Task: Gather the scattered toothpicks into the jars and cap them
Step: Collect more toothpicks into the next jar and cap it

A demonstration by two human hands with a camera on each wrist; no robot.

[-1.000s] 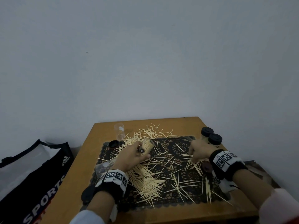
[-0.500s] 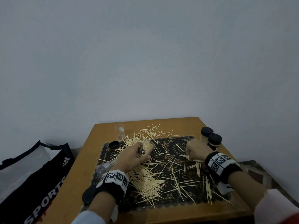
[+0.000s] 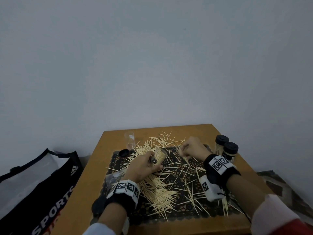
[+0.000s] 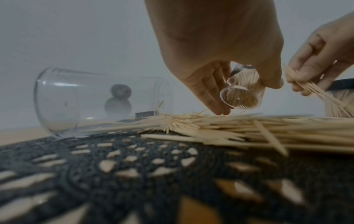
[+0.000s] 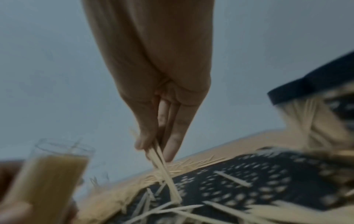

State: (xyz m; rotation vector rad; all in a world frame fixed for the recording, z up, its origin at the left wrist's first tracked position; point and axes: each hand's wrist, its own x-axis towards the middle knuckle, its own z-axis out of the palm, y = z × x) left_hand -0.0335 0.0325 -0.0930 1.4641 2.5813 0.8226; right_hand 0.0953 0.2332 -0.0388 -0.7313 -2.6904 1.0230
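Mid-gathering: left hand (image 3: 144,164) wrapped around a clear, nearly full jar (image 3: 159,156) tilted over the dark lace mat (image 3: 177,212), right hand (image 3: 193,148) pinching a small bundle of toothpicks (image 4: 316,89) just beside the jar's mouth. Next, probably, lining up the thin wooden sticks with the narrow round opening and sliding them in without snagging, then more picking from the scattered toothpicks (image 3: 157,192) covering mat and wooden table (image 3: 94,167). Two jars (image 3: 227,150) already capped in black at the right, an empty clear jar (image 4: 95,100) lying on its side at the left.

head view high, wrist views low, close
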